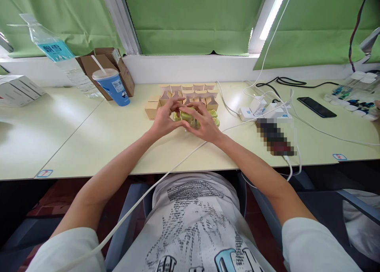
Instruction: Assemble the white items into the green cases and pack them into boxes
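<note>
Small shiny yellow-green pieces (214, 120) lie on the table in front of the open boxes, partly covered by my hands. My left hand (166, 116) curves around one such yellow-green piece (187, 116) from the left, its thumb and fingers closed in. From the right, my right hand (206, 123) closes on the same piece, and the thumbs of both hands meet below it. Its exact kind is hidden by my fingers. Just beyond my hands, several small kraft cardboard boxes (198, 87) stand in rows with their flaps up. A closed box (152, 107) sits at their left end.
Left are a blue cup with straw (112, 88), a brown carton (126, 72), a large water bottle (59, 52) and white boxes (18, 90). Right are a power strip (247, 113), a blurred phone (274, 138) and a black phone (316, 107). A white cable (178, 159) crosses my lap.
</note>
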`<state>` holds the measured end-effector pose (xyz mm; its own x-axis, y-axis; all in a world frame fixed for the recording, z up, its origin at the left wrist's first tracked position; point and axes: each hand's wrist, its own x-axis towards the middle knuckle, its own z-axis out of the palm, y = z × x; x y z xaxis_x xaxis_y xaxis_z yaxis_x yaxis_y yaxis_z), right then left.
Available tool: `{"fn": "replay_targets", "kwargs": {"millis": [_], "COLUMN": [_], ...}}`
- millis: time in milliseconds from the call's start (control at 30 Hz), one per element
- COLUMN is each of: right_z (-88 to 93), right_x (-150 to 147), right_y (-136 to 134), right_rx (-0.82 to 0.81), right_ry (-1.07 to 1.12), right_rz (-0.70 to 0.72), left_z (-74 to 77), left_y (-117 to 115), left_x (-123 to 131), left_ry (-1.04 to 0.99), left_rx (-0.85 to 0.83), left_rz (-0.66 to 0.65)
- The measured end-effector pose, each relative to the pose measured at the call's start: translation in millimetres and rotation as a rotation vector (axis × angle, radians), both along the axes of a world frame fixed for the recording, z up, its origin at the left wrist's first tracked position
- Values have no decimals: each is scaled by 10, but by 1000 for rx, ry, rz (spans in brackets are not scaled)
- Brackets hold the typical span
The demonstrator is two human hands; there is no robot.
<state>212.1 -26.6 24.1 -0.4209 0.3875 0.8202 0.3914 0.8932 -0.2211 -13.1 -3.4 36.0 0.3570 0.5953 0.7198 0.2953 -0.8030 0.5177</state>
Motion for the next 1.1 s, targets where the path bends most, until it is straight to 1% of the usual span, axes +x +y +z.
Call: {"fn": "replay_targets", "kwargs": {"millis": [33, 67, 100, 133, 167, 233, 267, 300, 333, 400, 533, 633, 767, 933, 1000, 1100], "right_z": [-1, 0, 4, 9, 15, 26, 31, 34, 37, 42, 64, 85, 79, -10, -50, -56], "right_x": [-2, -2, 1, 7, 16, 39, 49, 57, 61, 57, 30, 17, 30, 71, 79, 84], "right_y": [2, 4, 6, 6, 5, 0, -4, -8, -14, -26, -62, -81, -52, 67, 130, 191], "right_rx": [1, -7, -24, -50, -85, -167, -201, -221, -229, -214, -195, -238, -283, -296, -322, -398], "right_ry": [41, 87, 132, 171, 201, 222, 212, 198, 185, 162, 146, 188, 299, 460, 541, 658], "right_rz": [-5, -18, -36, -56, -80, -134, -157, -175, -188, -202, -200, -211, -209, -151, -88, 12], "left_z": [2, 20, 51, 90, 132, 203, 223, 229, 223, 180, 87, 71, 140, 318, 338, 290], "left_y": [28, 64, 105, 146, 184, 239, 255, 266, 274, 284, 305, 309, 264, 57, -40, -158], "left_x": [-13, -51, -110, -183, -265, -417, -475, -516, -538, -533, -438, -387, -371, -297, -213, -59], "left_ry": [-35, -63, -68, -39, 32, 275, 408, 521, 607, 689, 703, 711, 695, 597, 602, 639], "left_rx": [-11, -10, 9, 43, 82, 130, 125, 102, 71, 30, 21, 23, 47, 134, 188, 253], "left_rz": [-13, 5, 61, 154, 268, 473, 533, 561, 566, 550, 516, 500, 516, 648, 616, 464]}}
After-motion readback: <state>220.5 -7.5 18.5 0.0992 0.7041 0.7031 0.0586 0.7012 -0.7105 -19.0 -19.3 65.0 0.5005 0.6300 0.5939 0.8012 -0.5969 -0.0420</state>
